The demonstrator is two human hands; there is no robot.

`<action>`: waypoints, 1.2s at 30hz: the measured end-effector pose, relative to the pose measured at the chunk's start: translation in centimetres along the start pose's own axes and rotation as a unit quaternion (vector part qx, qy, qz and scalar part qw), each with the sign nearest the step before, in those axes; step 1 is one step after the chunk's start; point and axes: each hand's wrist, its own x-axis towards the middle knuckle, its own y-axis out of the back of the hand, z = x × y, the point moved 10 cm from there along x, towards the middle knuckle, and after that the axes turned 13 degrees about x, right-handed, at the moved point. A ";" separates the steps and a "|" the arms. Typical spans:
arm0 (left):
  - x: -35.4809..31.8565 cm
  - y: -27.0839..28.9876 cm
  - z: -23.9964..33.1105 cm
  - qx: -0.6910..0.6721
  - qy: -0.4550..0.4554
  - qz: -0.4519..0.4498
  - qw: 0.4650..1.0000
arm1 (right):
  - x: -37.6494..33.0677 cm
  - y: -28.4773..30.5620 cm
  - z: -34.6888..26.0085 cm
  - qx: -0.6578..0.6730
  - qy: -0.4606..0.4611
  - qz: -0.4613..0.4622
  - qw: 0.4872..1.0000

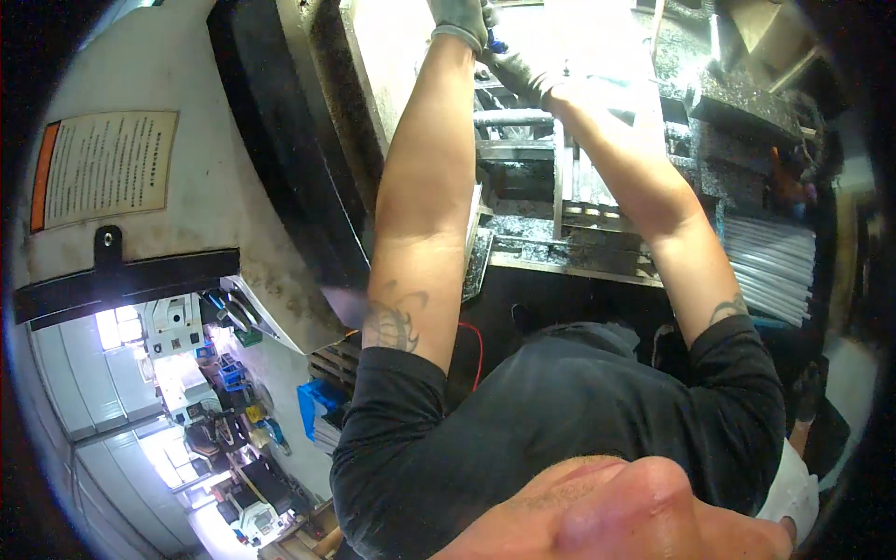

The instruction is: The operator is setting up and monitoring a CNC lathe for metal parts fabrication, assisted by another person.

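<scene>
Both my arms stretch far forward, and the hands meet at the upper edge of the picture. My left hand (459, 19), in a grey-green work glove, is cut off partly by that edge; its visible fingers look curled. Just below and to the right, my gloved right hand (519, 77) reaches up against it, closed, with its fingertips partly hidden. Between the two shows a small blue piece (497, 43), too little of it visible to name. Under the hands lies a metal machine bed (523, 149) with bars and wet-looking, chip-speckled surfaces. Strong glare washes out the area beyond.
A large machine housing with a black-edged panel (289, 140) stands close on my left, bearing a printed notice (107, 173). To the right lies a stack of metal rods (770, 271), below a dark block (747, 112). Other machines (177, 322) stand farther off at left.
</scene>
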 end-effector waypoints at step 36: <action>4.3 1.8 2.9 -0.162 -0.013 -0.120 0.979 | 0.4 -1.3 -0.7 0.293 0.007 0.078 0.953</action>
